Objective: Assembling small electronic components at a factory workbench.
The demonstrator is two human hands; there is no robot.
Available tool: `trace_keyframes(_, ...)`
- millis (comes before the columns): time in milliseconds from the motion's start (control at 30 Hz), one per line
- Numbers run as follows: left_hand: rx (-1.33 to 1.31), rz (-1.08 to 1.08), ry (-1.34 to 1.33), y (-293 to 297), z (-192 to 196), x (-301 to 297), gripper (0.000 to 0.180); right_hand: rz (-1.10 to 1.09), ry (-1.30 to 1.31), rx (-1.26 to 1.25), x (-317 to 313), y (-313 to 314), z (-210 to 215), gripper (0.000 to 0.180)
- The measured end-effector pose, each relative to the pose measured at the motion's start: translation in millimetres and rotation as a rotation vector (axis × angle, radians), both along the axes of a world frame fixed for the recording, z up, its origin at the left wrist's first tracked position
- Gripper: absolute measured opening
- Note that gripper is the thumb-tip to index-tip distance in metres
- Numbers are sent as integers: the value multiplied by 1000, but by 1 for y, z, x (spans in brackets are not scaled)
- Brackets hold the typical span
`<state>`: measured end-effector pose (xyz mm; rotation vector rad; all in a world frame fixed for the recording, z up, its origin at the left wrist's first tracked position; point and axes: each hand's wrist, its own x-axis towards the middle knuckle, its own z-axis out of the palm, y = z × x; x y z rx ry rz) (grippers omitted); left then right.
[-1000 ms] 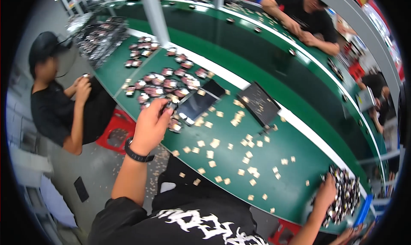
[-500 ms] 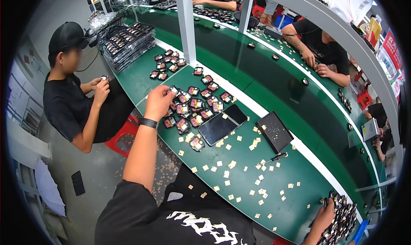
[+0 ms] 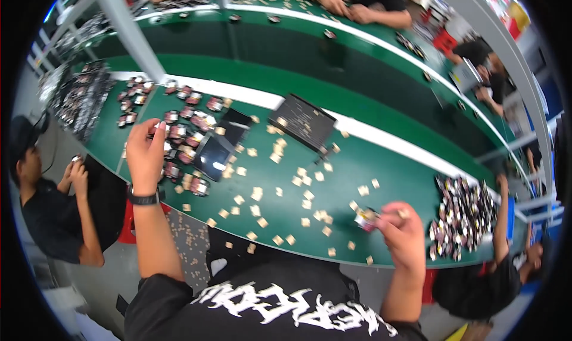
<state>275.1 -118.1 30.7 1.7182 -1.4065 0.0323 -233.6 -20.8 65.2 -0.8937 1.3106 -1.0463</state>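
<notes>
My left hand [image 3: 146, 153], with a dark band on its wrist, is over the left edge of a loose group of small black-framed modules with pink and white labels [image 3: 192, 139]. Its thumb and fingers look slightly apart, somewhat blurred, and I make out nothing between them. Above the front right part of the table, my right hand [image 3: 404, 234] pinches one such small labelled module [image 3: 366, 220] between thumb and fingers. A dense heap of similar modules [image 3: 462, 216] lies to the right of that hand.
Pale square chips [image 3: 256, 193] are scattered over the green table [image 3: 369, 156]. A dark phone-like slab [image 3: 213, 155], a black tray [image 3: 302, 122] and a screwdriver [image 3: 322, 154] lie among them. Stacked trays [image 3: 83, 100] stand far left. A co-worker [image 3: 47, 192] sits at left; others work across the belt.
The view has swung right. My right hand has come from the heap toward the middle with a module in its fingers. My left hand stays by the left group.
</notes>
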Motion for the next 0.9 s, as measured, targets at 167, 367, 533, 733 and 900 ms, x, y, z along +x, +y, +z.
trace_keyframes(167,711,-762,1134,67,0,-172,34,213,-98,96,27,-12,-14,26)
trace_keyframes(367,1000,-1090,1482,94,-14,-237,41,262,-112,61,40,-4,-27,20)
trace_keyframes(533,711,-954,1499,110,-42,-266,47,72,-223,117,50,12,-35,13)
trace_keyframes(733,756,-851,1461,109,-47,-274,25,36,-214,66,67,38,-36,16)
trace_keyframes(900,807,-818,1454,108,-42,-274,27,-34,79,13,40,49,-46,12)
